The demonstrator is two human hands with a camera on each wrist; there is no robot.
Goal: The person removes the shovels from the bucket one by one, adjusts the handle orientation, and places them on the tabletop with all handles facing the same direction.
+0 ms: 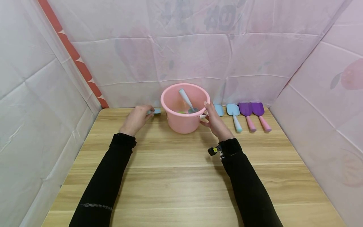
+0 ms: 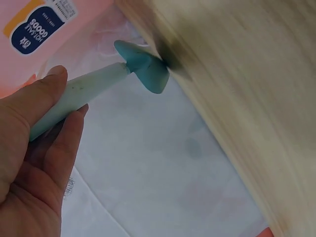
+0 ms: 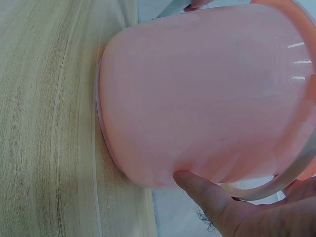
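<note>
A pink bucket (image 1: 184, 121) stands at the back middle of the wooden table (image 1: 181, 176). Inside it leans a light blue toy shovel (image 1: 187, 101). My right hand (image 1: 215, 121) grips the bucket's right side at the rim, thumb pressed on the bucket (image 3: 197, 108) wall and fingers round its handle (image 3: 276, 185). My left hand (image 1: 137, 119) lies left of the bucket and pinches a small teal shovel (image 1: 156, 111) by its pale handle. In the left wrist view the teal shovel (image 2: 98, 86) has its blade against the table edge, thumb and fingers (image 2: 39, 98) curled on the handle.
Right of the bucket lie several toy shovels: a blue blade (image 1: 219, 109) partly behind my hand, a light blue one (image 1: 234, 116), and two purple ones with pink handles (image 1: 248, 115) (image 1: 261, 115). Pale sheeting walls (image 1: 42, 94) enclose the table on three sides.
</note>
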